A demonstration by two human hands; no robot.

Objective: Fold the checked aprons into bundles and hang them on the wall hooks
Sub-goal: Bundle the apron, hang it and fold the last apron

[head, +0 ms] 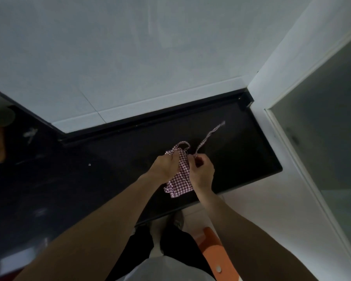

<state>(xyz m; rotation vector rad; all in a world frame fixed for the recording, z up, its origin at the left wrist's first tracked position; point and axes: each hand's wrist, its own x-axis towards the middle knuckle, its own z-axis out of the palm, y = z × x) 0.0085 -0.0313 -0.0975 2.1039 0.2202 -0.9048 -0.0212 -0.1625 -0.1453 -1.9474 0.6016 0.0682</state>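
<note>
Both hands work 1 bunched checked apron (180, 177) just above the dark tabletop (241, 159). The left hand (164, 168) grips its upper fold; the right hand (202, 172) pinches a strap (210, 133) trailing toward the wall.

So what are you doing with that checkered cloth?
A person is bunching a checked apron into a bundle above a dark countertop. The left hand grips the folded cloth, and the right hand pinches one of its strings, which trails off over the counter. A loop of strap sticks up at the top. The bundle is not tied off or hung yet, and no wall hook shows in this view.
</note>
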